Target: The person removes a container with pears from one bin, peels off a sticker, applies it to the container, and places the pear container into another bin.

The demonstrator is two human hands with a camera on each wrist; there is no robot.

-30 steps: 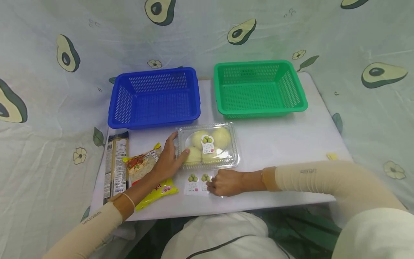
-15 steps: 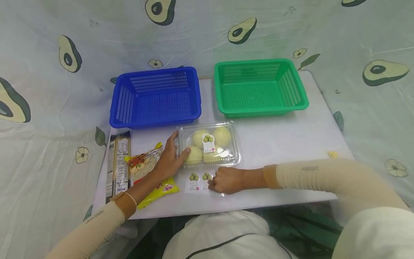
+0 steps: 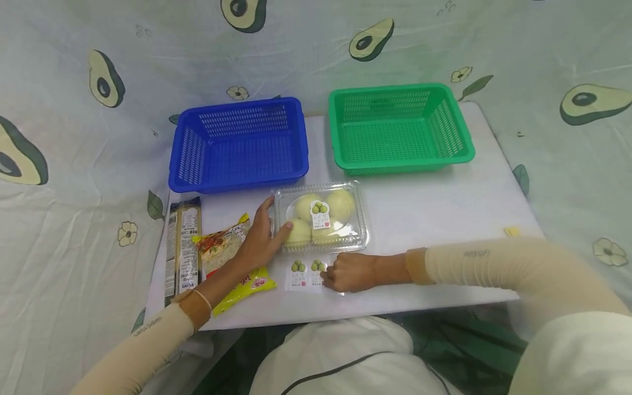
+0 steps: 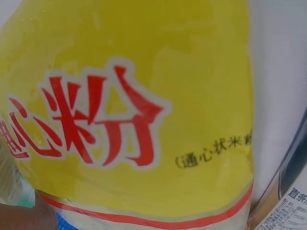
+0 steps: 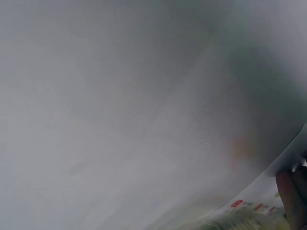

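Note:
A clear plastic container [image 3: 364, 222] of several pale green buns [image 3: 342, 206] lies on the table, a fruit-printed label [image 3: 320, 219] on its lid. My left hand [image 3: 260, 238] steadies its left side, fingers extended along the edge and thumb at the front corner of the lid. Just in front of the container is a small sheet of matching stickers [image 3: 298, 276]. My right hand [image 3: 351, 271], fingers curled, pinches the sheet's right part and covers it. In the right wrist view, fingertips [image 5: 291, 196] show at the edge of the printed sheet.
Behind the container stand a blue basket [image 3: 237, 185] and a green basket [image 3: 405, 165]. A yellow bag of rice noodles [image 3: 222, 244] lies under my left forearm, beside a long flat noodle packet [image 3: 188, 247]. A small yellow piece [image 3: 512, 231] sits near the table's right side.
The head view has shifted slightly. Both hands keep their places, the left at the container and the right at the sticker sheet, with only slight finger movement.

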